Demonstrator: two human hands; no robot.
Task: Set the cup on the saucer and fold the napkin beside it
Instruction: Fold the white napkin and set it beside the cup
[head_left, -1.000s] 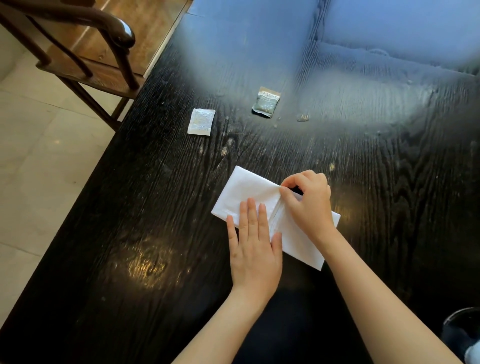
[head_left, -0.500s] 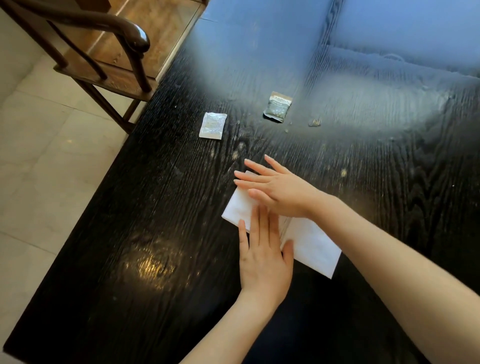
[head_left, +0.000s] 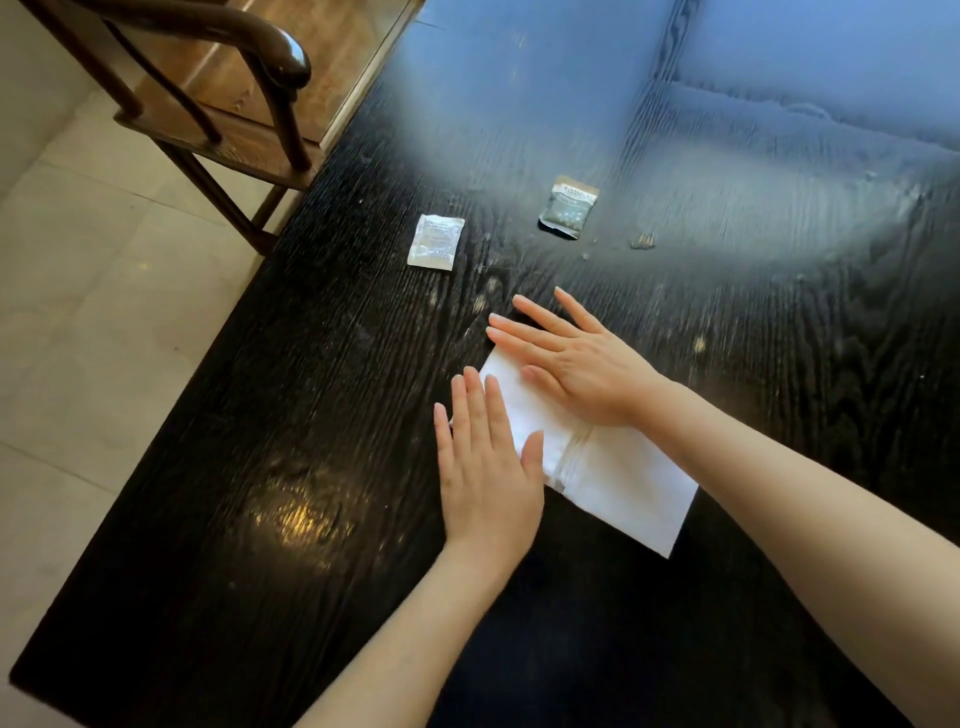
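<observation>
On desk: one napkin, two packets beyond it — white, dark.
Hands: left, right, both flat, spread, pressing napkin, gripping nothing.

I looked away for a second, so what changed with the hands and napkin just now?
The right hand let go of its pinch on the napkin and now lies flat, sweeping left across the fold. The left hand stayed flat on the near edge. The two packets and the table did not change.
</observation>
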